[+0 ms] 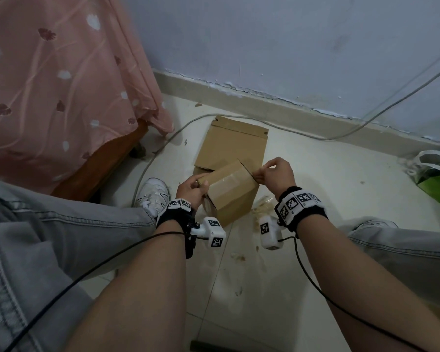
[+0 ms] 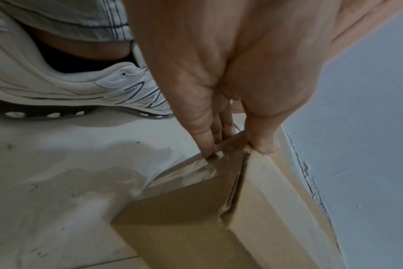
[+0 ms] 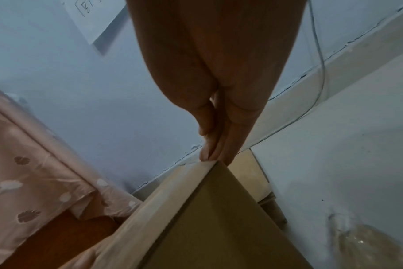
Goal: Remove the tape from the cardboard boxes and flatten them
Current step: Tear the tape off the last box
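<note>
Centre frame: box [image 1: 229, 191], light, stiff, tape [image 2: 196, 169] glossy. Left hand [image 1: 191, 189] gripping 1 end; right hand [image 1: 277, 174] pinching opposite corner, likely tape end.

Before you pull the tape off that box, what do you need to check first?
1. Left hand grips the box at its near end: ok.
2. Right hand pinches at the far top edge: ok.
3. Tape end truly caught between the right fingers: cannot tell.
4. Clear tape still stuck on the box's end: not ok, not yet peeled.
5. Flattened cardboard lies behind, out of the way: ok.
</note>
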`<state>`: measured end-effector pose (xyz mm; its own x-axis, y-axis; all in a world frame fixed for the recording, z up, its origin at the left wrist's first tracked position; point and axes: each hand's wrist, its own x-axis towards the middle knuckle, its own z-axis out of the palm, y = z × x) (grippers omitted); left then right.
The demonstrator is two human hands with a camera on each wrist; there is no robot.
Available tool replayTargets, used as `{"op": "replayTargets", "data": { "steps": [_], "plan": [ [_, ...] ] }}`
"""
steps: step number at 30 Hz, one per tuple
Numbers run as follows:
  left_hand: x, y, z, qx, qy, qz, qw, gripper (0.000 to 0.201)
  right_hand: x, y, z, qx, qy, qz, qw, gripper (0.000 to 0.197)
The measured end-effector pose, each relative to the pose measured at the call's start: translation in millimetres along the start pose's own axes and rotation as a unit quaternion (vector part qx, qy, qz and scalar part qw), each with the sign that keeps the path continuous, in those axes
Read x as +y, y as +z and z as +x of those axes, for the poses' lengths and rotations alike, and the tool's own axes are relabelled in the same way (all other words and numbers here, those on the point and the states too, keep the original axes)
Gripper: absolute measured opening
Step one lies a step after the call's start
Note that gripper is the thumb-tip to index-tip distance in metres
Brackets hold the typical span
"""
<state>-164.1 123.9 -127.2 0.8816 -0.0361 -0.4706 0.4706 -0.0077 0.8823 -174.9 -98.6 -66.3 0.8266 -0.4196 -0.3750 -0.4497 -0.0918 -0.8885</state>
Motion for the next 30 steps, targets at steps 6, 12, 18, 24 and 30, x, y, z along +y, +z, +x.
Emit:
{"op": "replayTargets", "data": {
  "steps": [6, 12, 18, 24, 30],
  "plan": [
    [8, -4, -10, -0.006, 0.003, 0.014, 1.000, 0.029, -26, -4, -4, 0.004, 0.029, 0.129, 0.991, 0.018],
    [31, -3, -3, 0.002, 0.037, 0.194, 0.980, 0.032, -44, -10, 0, 0.020, -0.026, -0.105, 0.994, 0.010],
    [14, -7, -8, 0.010, 0.034, 0.179, 0.983, 0.028, 26, -40, 3, 0.043, 0.032, -0.292, 0.955, 0.018],
    [11, -4, -2, 0.014, 0.040, 0.162, 0.986, 0.027, 67, -53, 3, 0.036, 0.079, -0.284, 0.955, 0.023],
    [7, -5, 1, 0.001, 0.030, 0.105, 0.994, 0.026, 68, -51, 6, 0.068, 0.078, -0.252, 0.962, 0.018]
  ]
}}
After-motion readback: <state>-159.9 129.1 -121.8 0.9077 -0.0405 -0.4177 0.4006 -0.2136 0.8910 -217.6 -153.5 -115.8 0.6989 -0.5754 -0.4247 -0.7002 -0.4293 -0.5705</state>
